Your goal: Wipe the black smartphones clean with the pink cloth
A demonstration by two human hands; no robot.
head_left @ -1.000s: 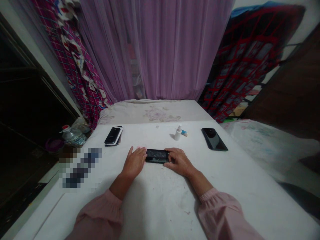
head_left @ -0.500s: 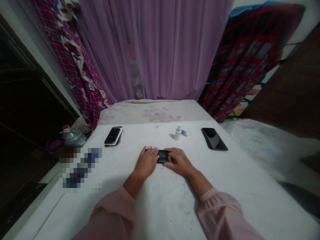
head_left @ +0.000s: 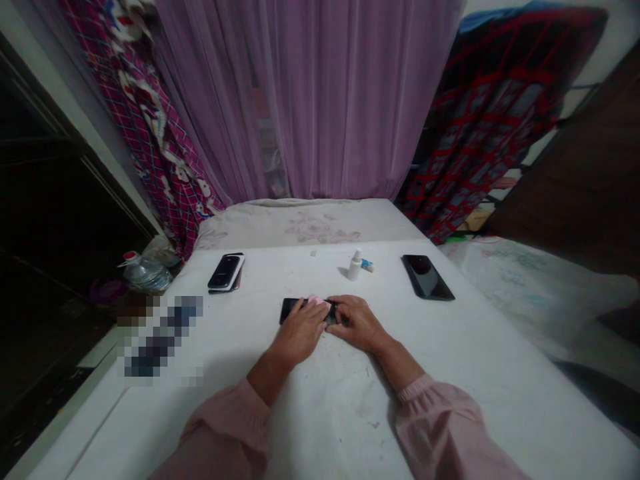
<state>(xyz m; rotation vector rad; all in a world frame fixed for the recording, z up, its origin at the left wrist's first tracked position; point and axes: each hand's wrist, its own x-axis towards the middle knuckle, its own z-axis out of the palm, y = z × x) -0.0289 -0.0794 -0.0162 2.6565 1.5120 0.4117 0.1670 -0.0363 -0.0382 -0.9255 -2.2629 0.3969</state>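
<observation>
A dark phone (head_left: 289,309) lies flat and sideways on the white-covered surface in front of me. My left hand (head_left: 299,331) presses a small pink cloth (head_left: 321,302) against the middle of its screen, fingers laid over the cloth. Gripping the phone's right end between thumb and fingers, my right hand (head_left: 361,325) rests on the surface. Most of the cloth is hidden under the left fingers.
Several stacked phones (head_left: 226,272) lie at the left, and a black tablet-like device (head_left: 428,277) at the right. Beyond my hands stand a white spray bottle (head_left: 355,266) and a small blue-and-white packet (head_left: 367,265). A blurred-out patch (head_left: 163,337) covers something at the left edge.
My left hand has slid right along the phone with the pink cloth, baring the phone's left end. The right hand stays where it was.
</observation>
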